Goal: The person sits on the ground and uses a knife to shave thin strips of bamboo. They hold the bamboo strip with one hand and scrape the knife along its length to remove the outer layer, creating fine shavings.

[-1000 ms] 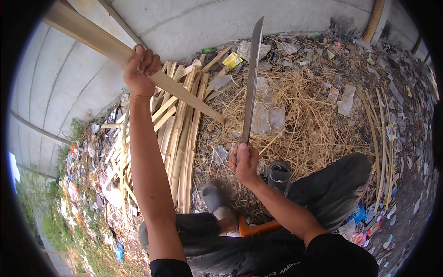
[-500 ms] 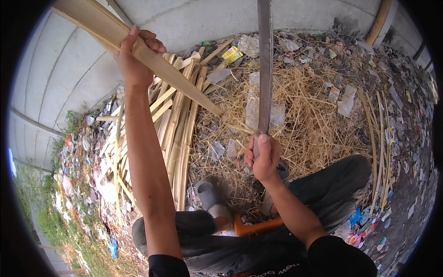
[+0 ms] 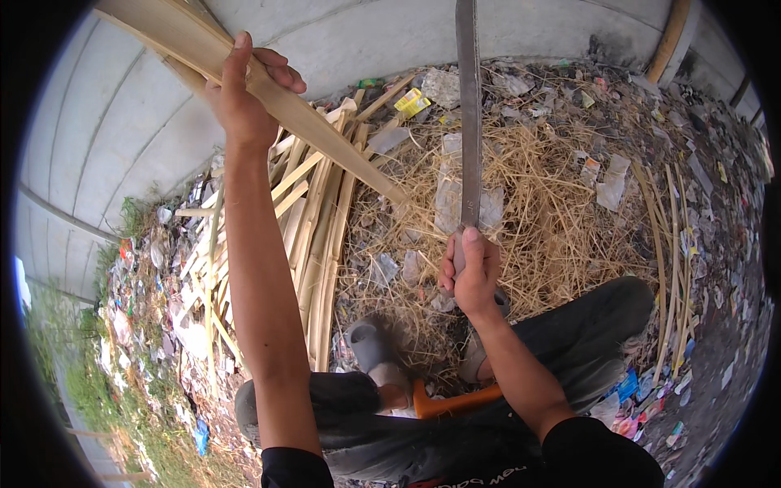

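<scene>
My left hand [image 3: 248, 102], raised at the upper left, is closed around a long split piece of bamboo [image 3: 325, 140]. The bamboo slants from the top left edge down to a narrow end above the straw. In my right hand [image 3: 473, 268] is the handle of a machete [image 3: 469, 114], held upright with my thumb along it. Its long grey blade runs up past the top of the view. Bamboo and blade are apart. Part of the handle is hidden by my fingers.
A pile of split bamboo strips [image 3: 313, 260] lies beneath my left forearm. Straw-like shavings [image 3: 561, 203] cover the ground between my feet and the grey wall [image 3: 366, 41]. Thin strips [image 3: 663, 252] lie at the right. Litter is scattered around, and an orange seat [image 3: 455, 402] shows below me.
My left hand and the split bamboo have shifted slightly right. My right hand has also moved a little right with the machete still upright.
</scene>
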`<state>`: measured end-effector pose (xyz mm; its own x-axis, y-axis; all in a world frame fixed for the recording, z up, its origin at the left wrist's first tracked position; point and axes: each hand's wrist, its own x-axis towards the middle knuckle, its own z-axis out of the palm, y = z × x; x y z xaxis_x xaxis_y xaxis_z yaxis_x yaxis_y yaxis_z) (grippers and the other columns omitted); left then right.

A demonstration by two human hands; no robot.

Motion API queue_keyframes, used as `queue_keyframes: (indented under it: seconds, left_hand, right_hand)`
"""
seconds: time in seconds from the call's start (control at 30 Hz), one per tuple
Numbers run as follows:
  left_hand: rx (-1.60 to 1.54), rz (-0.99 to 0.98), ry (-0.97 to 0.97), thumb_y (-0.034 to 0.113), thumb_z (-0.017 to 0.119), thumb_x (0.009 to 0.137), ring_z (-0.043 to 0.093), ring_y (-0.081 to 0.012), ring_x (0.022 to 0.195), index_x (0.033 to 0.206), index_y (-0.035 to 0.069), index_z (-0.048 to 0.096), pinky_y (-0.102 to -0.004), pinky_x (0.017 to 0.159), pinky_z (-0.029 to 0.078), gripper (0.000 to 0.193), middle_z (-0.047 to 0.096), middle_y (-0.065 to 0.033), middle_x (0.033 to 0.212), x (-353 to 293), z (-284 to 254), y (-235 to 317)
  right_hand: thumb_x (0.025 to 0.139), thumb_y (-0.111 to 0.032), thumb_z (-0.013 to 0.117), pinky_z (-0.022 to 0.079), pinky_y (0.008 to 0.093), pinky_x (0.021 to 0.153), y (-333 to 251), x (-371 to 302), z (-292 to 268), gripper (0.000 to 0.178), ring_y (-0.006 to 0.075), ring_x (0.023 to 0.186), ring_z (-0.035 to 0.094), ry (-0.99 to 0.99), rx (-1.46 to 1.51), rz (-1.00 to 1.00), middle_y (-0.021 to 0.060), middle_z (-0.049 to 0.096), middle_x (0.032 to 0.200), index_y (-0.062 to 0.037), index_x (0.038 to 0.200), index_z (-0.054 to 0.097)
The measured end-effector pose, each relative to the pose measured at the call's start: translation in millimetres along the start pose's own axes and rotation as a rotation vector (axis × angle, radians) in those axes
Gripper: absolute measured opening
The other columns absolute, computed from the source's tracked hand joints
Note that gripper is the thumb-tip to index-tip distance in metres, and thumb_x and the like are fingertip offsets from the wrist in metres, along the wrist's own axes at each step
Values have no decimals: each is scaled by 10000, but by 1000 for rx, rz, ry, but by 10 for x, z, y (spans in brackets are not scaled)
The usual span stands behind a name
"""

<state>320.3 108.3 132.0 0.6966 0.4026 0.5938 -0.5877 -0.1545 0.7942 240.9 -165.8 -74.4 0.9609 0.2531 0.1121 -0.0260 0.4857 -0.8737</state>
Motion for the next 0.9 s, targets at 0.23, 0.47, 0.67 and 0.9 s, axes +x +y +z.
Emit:
queue_keyframes:
  seconds: [0.23, 0.47, 0.67, 0.9]
  left_hand:
    - [52, -16, -26, 432, 638, 963, 659, -285, 554, 769, -47, 645, -395, 566, 557, 517, 594, -147, 589, -51, 83, -171]
    - [6, -38, -48, 464, 614, 967, 664, -289, 565, 780, -47, 646, -399, 583, 557, 545, 612, -156, 597, 11, 12, -207]
    - [34, -50, -33, 504, 604, 964, 692, -293, 606, 787, -39, 653, -402, 610, 557, 573, 641, -161, 622, 12, 21, -216]
    - [221, 87, 161, 493, 650, 985, 719, -249, 625, 838, -60, 684, -348, 613, 578, 573, 682, -148, 667, -46, 266, -252]
  right_hand:
    - [1095, -484, 434, 396, 278, 410, 93, 3, -63, 545, 112, 412, 480, -50, -48, 15, 28, 488, 551, -42, 790, 532]
    - [1094, -495, 440, 396, 274, 407, 78, 10, -52, 546, 100, 414, 480, -45, -63, 21, 23, 489, 548, -46, 799, 540]
    - [1094, -506, 437, 394, 270, 403, 75, 20, -57, 557, 96, 414, 481, -31, -70, 15, 22, 489, 548, -44, 801, 541]
    - [1097, -519, 415, 394, 267, 409, -46, 29, 16, 579, 91, 431, 488, -9, -87, -18, 21, 481, 545, -47, 780, 519]
